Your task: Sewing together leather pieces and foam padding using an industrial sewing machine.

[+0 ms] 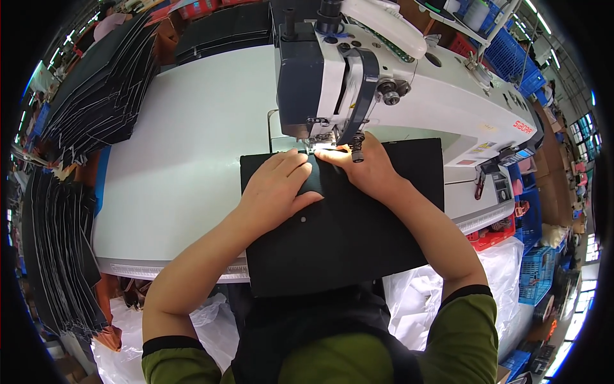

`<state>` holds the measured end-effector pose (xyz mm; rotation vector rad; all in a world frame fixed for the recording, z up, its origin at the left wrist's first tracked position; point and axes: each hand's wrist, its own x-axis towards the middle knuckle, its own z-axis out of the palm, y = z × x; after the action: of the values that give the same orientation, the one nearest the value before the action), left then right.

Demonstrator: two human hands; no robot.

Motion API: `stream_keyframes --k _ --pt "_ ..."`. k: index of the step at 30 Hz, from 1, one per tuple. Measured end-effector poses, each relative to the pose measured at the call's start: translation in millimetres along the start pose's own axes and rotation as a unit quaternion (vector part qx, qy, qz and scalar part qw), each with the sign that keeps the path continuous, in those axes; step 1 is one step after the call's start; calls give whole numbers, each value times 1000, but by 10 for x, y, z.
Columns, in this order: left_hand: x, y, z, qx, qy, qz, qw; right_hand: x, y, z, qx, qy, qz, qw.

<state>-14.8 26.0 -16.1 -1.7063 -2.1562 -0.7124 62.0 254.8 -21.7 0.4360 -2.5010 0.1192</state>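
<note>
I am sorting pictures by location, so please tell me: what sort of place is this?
Probably a sewing workshop or factory: a large sewing machine, stacks of black panels and a blue basket suggest it.

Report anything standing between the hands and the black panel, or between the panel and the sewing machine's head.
Nothing visible: the left hand and right hand both rest on the black panel, whose far edge reaches the lit area below the sewing machine's head.

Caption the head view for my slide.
Left hand and right hand rest on a black panel at an industrial sewing machine.
</note>
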Motion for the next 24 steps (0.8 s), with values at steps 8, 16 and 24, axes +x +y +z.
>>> stream_keyframes --k 8,16,24 --pt "-2 -31 58 2 19 -13 1000 -8 0 -174 62 22 80 995" --pt "19 -6 39 0 20 -10 1000 66 -66 -417 195 30 292 936" --pt "-18 39 23 6 6 -12 1000 46 -72 -315 171 121 233 950"
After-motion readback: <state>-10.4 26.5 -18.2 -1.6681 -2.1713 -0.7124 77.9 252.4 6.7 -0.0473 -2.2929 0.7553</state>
